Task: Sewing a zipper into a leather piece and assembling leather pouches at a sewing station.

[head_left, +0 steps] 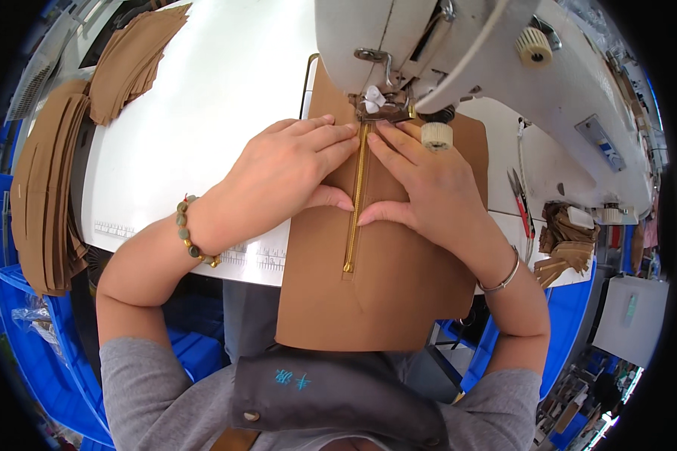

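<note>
A brown flat panel [372, 308] lies under the white sewing machine's presser foot [384, 105], with a gold zipper [352, 240] running lengthwise in a narrow slot. My left hand [293, 165] lies open on the panel left of the zipper, fingertips just below the foot and thumb beside the zipper. My right hand [429, 180] rests open on the panel right of the zipper, its fingers spread toward the foot and its thumb stretched to the zipper's edge. The needle's tip is too small to make out.
Stacks of brown pieces [41, 188] lie at the table's left [180, 90]. Red-handled scissors [523, 203] and brown scraps [564, 237] are at the right. The machine's body [594, 128] arches over the right side. Blue bins [45, 353] sit below the table edge.
</note>
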{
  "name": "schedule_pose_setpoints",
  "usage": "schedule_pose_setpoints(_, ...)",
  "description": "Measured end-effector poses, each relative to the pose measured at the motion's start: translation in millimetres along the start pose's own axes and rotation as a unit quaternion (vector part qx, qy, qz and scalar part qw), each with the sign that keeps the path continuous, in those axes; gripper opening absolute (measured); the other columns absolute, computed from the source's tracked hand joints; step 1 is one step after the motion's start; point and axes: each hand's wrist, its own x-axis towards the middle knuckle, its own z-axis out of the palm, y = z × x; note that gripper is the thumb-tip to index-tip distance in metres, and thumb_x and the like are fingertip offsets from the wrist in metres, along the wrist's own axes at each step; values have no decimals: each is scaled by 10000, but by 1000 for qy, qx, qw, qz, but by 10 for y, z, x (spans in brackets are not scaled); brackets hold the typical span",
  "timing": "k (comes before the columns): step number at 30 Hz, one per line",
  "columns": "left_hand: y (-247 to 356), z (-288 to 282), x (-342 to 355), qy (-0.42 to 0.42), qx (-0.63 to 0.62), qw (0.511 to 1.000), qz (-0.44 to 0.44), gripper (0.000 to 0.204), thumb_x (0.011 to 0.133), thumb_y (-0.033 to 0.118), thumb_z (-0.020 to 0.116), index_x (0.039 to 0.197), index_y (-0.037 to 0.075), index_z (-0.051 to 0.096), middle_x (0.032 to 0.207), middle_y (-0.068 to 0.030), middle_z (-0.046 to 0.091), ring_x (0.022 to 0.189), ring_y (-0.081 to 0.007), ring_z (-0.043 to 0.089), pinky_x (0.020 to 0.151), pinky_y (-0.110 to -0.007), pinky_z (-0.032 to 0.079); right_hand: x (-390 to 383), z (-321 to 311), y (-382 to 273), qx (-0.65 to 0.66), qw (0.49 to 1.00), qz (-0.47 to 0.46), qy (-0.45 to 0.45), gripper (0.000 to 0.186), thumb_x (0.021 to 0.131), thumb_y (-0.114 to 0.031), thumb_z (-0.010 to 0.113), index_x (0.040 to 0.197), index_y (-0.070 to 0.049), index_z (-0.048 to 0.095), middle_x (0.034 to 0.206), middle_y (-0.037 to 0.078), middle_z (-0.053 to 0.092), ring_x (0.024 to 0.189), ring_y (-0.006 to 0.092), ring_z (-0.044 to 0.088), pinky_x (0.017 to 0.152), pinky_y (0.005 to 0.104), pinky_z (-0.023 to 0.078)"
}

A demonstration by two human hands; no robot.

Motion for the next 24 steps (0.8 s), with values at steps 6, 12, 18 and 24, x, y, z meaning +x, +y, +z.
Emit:
schedule_pose_setpoints(6, -8, 41, -23, 22, -12, 1000, 2, 745, 816, 493, 745, 1372, 12, 619, 1389, -121, 644, 1305, -343, 589, 1065, -433, 492, -262, -232, -421, -66, 997, -28, -9, 780, 738, -579, 783, 1277, -29, 656, 1213, 119, 650, 1044, 290, 648, 1003, 456, 500)
schedule_pose_setpoints(12, -17, 85, -29, 40, -20, 999, 4, 716, 840, 473, 749, 1366, 3, 625, 1380, -134, 646, 1300, -356, 588, 1070, -440, 487, -783, -368, -1386, 62, 991, 2, -120, 648, 808, -430, 772, 1300, -28, 644, 1374, 204, 602, 1188, 350, 634, 1003, 478, 523)
schedule_pose_setpoints(18, 35, -155, -275, 131, -14, 990, -55, 431, 874, 227, 789, 1248, 37, 690, 1289, -130, 692, 1147, -331, 663, 971, -414, 537, -870, -263, -1393, 101, 993, 47, -26, 402, 908, -132, 671, 1297, -29, 663, 1391, 234, 622, 1273, 409, 615, 1045, 497, 518)
schedule_pose_setpoints(24, 437, -271, -954, 124, -39, 984, -119, 230, 822, 82, 795, 1044, 41, 752, 1110, -91, 741, 1046, -296, 701, 873, -378, 574, -954, -431, -1191, 329, 931, 144, -63, 360, 957, -95, 655, 1314, -58, 681, 1403, 123, 659, 1366, 330, 574, 1167, 514, 396)
